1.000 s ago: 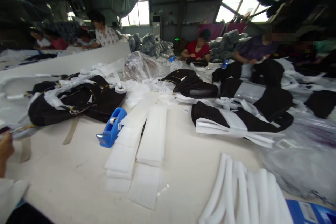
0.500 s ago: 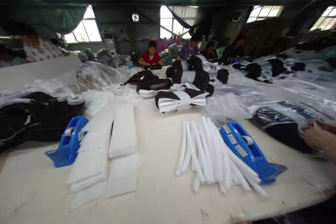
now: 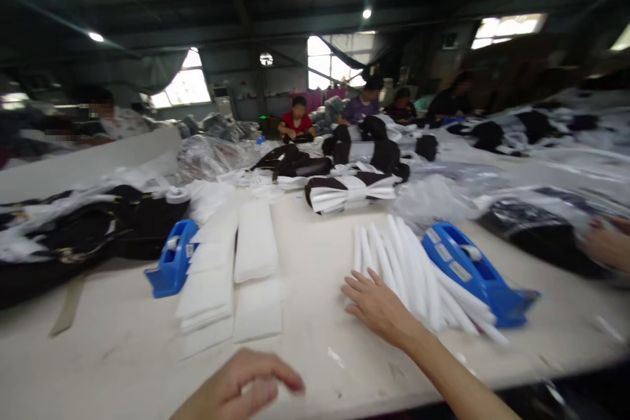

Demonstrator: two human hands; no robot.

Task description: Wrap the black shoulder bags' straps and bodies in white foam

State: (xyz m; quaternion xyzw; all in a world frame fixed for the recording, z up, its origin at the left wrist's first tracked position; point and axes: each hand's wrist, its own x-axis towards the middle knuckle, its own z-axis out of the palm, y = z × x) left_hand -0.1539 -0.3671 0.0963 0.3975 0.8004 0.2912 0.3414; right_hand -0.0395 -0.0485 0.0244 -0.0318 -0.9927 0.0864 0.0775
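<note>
White rods point(image 3: 427, 282) partly behind R hand point(image 3: 375, 305), palm dn, grip splayed, empty; L hand point(image 3: 243, 380) half-curled, grip part-open, empty.

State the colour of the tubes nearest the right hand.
White; the tubes show best in the head view.

The left hand point(image 3: 241, 382) is loosely curled, the right hand point(image 3: 377, 303) outstretched, palm down.
</note>
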